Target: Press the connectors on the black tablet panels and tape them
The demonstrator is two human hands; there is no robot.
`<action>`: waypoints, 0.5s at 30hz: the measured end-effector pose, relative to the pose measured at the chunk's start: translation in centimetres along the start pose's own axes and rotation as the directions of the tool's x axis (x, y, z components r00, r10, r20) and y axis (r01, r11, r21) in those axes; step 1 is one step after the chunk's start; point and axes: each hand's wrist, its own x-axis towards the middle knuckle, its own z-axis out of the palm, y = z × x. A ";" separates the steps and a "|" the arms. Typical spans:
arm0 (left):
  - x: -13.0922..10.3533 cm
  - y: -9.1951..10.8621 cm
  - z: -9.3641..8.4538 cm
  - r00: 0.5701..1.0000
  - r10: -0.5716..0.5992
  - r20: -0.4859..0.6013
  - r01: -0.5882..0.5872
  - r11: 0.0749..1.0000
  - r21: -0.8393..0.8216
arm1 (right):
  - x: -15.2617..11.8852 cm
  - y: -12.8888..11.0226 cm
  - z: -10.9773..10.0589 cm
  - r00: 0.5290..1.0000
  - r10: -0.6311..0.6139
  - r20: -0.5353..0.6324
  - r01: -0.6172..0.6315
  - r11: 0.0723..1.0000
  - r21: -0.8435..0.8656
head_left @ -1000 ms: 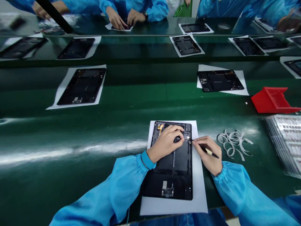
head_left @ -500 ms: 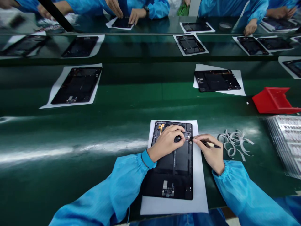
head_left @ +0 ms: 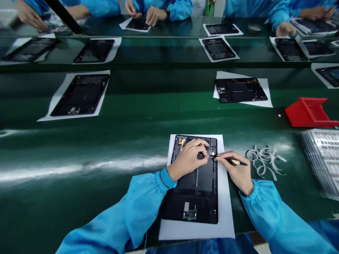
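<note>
An opened tablet with its inner parts showing lies on a white sheet in front of me. My left hand rests over its upper part, thumb and index finger pinched together. What they hold, if anything, is hidden; a dark round piece shows inside the finger loop. From the right edge, my right hand grips thin black tweezers with a cream-coloured section. Their tip points at small parts near the tablet's upper right edge. An orange flex cable shows at the upper left of the tablet.
Curled white strips lie right of my right hand. Beyond them are stacked clear trays and a red bin. Other opened tablets lie on paper on the green surface. Co-workers' hands work across the bench.
My right hand and the tweezers have shifted slightly left over the tablet's edge. The two nearer tablets beyond have slid left; farther ones have moved right. Co-workers' hands have moved.
</note>
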 end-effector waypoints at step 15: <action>0.1 0.2 -0.2 1.000 -0.005 0.010 0.005 1.000 -0.002 | 0.1 0.3 -0.1 0.998 -0.021 0.063 0.019 0.999 0.031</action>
